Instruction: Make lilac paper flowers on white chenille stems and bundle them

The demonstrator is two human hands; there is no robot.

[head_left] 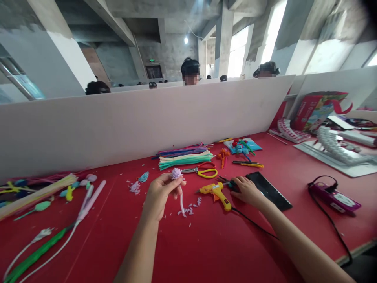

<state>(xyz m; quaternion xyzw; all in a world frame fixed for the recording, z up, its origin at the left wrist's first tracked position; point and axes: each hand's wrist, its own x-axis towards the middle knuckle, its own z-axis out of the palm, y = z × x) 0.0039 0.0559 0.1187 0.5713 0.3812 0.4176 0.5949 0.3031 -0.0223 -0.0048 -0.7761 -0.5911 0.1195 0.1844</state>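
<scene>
Between the fingers and thumb of my left hand (165,192) is a small lilac fuzzy flower (176,173), with a pale stem (182,204) hanging below. Lilac snippets (191,209) lie under it on the red table. My right hand (246,189) is closed over a dark teal-handled tool (231,185), resting on the table; my fingers hide much of it, so its kind is unclear. Just left of that hand lies a yellow hot glue gun (216,191), nozzle to the left. A black phone-like slab (269,191) lies beside the same hand.
Yellow-handled scissors (206,171) lie before bundled pipe cleaners (185,157). Craft pieces (240,146) sit at the back by a white partition (132,122). A pink styling iron (91,202) is at left, a purple power strip (335,198) with a cable at right. People sit beyond.
</scene>
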